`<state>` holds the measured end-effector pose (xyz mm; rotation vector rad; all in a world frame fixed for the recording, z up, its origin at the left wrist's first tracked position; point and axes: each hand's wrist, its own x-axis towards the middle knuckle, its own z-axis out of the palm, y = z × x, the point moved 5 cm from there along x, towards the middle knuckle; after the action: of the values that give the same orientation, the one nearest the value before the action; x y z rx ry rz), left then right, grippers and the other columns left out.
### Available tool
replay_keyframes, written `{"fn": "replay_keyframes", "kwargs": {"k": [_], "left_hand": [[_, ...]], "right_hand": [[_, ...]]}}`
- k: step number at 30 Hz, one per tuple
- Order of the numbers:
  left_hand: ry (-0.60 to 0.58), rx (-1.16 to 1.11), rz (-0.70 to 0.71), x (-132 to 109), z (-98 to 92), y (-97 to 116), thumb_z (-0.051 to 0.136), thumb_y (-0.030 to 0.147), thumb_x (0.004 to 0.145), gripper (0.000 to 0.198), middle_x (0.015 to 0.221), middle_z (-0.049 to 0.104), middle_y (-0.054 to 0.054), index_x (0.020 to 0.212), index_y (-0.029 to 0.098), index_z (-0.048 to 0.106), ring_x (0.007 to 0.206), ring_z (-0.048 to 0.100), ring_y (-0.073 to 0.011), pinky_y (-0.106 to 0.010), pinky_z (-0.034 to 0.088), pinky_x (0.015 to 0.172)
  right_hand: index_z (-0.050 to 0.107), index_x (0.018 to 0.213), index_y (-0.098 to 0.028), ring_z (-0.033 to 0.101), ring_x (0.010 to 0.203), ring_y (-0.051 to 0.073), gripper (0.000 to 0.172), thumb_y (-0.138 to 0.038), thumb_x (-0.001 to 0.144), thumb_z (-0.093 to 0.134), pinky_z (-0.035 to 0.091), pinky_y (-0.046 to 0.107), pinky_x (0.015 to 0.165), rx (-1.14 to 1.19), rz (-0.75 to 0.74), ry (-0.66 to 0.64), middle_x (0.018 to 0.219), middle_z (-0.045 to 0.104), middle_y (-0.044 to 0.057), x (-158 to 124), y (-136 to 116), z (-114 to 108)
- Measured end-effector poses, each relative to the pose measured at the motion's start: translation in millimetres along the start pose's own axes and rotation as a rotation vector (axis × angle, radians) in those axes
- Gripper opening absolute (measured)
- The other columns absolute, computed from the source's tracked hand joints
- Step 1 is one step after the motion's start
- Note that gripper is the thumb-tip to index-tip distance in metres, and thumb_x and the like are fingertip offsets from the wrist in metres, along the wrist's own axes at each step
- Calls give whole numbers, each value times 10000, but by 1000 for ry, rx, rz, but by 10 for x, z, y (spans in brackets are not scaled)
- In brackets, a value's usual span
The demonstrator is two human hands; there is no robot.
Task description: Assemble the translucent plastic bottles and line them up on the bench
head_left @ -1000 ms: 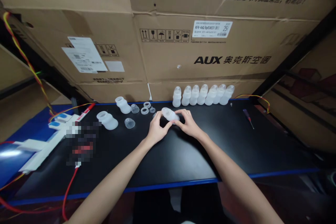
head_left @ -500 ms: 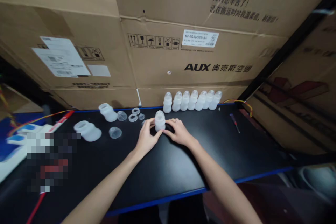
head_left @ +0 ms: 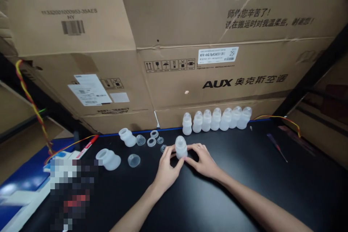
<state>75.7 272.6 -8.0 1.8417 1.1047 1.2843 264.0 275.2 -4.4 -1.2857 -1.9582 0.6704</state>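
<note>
A small white baby bottle with a clear domed cap stands upright on the black table between my hands. My left hand holds its left side, thumb at the front near the base. From the right, my right hand closes on the same bottle with thumb and fingers. A small clear nipple is partly hidden behind my left fingers. Another nipple and two white rings lie just beyond. Farther left are two clear caps and two uncapped bottles lying tilted on their sides.
Several capped bottles stand in a row along the back, before a large cardboard box. A screwdriver lies at the right. On the left are a white power strip, a red-and-white marker and a twisted wire.
The view has tilted upward and turned left, so everything sits lower and farther right. Both hands stay on the bottle, which remains upright in the same spot on the table.
</note>
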Motion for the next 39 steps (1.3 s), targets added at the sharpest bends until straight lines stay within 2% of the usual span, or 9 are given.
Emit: {"fn": "replay_keyframes", "kwargs": {"k": [8,13,18,21,23,27,31,34,39], "left_hand": [[7,34,-77,-171,-27,33,738,328,972,284,1153,693,-65,1249,296,685,1078,755,-246,-420,699,961],[-16,26,-15,-125,-18,84,749,338,952,284,1136,702,-74,1232,312,703,1076,760,-273,-464,713,950],[-34,4,34,-49,13,42,756,332,938,291,1129,676,-60,1213,265,686,1084,752,-242,-446,698,966],[-23,49,54,-27,1,48,785,303,897,290,1085,682,-43,1168,251,695,1021,747,-224,-389,691,879],[-22,126,75,-34,-22,73,795,286,874,300,1073,694,-37,1160,252,708,996,734,-221,-359,660,830],[7,318,82,-40,-135,81,787,317,875,307,1046,722,-29,1167,254,717,940,718,-224,-340,590,784],[84,595,66,84,-288,13,792,387,875,275,1055,773,-68,1092,232,723,989,704,-297,-442,525,941],[112,726,36,260,-328,-61,763,442,898,286,1092,794,-105,1068,215,725,1070,672,-352,-500,451,1013],[134,819,56,553,-197,-130,687,490,948,346,1138,771,-164,1126,199,741,1121,604,-396,-551,409,1024]], "right_hand": [[756,1179,-312,614,1234,320,338,-264,858,850,479,465,1071,98,80,-41,1216,749,54,-70,-12,-32],[730,1169,-305,637,1260,337,301,-322,890,844,474,505,1103,82,11,12,1247,759,67,-127,-17,-39],[706,1146,-269,689,1173,307,228,-357,952,787,482,492,1062,11,-77,54,1211,772,64,-144,57,23],[704,1173,-249,698,1132,297,243,-203,936,727,492,480,1034,-69,-137,62,1188,775,69,-120,64,47],[712,1184,-229,701,1104,285,360,-60,872,649,503,465,1021,-132,-204,35,1157,778,71,-106,41,29],[734,1265,-211,739,1068,237,495,-4,848,565,550,391,995,-103,-298,-56,1164,796,72,-80,80,-195],[772,1188,-183,773,947,222,338,-123,914,583,586,350,911,-32,-132,161,1049,829,79,-18,378,-727],[785,1125,-165,765,869,235,281,-216,931,588,590,361,856,-44,-50,275,1001,832,97,5,580,-990],[773,1148,-153,700,638,209,362,-366,1011,514,565,316,691,-37,16,333,726,765,46,13,629,-946]]}}
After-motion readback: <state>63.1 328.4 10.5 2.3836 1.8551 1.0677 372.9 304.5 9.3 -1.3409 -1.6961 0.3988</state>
